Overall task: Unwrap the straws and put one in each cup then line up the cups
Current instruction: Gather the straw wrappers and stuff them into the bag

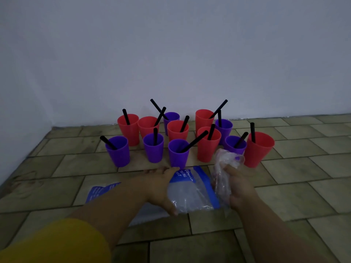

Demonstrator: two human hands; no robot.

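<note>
Head view shows red and purple plastic cups clustered on the tiled floor near the wall, each holding a leaning black straw. Left hand lies flat, fingers spread, on a blue-printed plastic bag; right hand is clenched around crumpled clear wrappers.

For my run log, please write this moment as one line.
left hand: flat on blue-and-clear plastic bag | right hand: grips crumpled clear wrappers | cups: each holds a black straw, clustered, not lined up

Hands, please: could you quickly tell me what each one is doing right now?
Left hand: open, fingers spread flat on the blue-and-clear plastic bag.
Right hand: closed around crumpled clear wrappers.
</note>
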